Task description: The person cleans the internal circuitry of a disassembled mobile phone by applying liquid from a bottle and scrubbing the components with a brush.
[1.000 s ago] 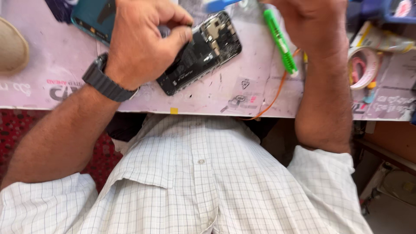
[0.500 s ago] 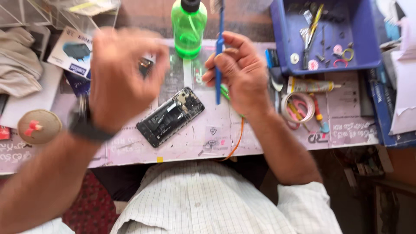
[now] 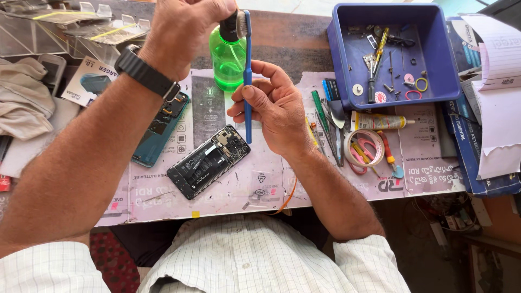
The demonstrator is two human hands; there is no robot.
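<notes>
My left hand (image 3: 182,27) grips the black top of a green plastic bottle (image 3: 228,57) lifted at the back of the desk. My right hand (image 3: 277,108) holds a blue-handled brush (image 3: 248,81) upright, its bristled head touching the bottle's cap. Below both hands an opened phone (image 3: 209,161) with exposed battery and boards lies diagonally on the pink work mat (image 3: 233,195). A teal phone back cover (image 3: 160,130) rests partly under my left forearm.
A blue tray (image 3: 336,59) at the back right holds screws, rings and small tools. Beside it lie screwdrivers (image 3: 325,122), a glue tube (image 3: 380,120), a tape roll (image 3: 364,147) and scissors. Boxes and papers sit on the right, cloth and clear racks on the left.
My head lifted, widening the view. My left hand left the opened phone and took up the green bottle; my right hand brought the blue brush up to its cap.
</notes>
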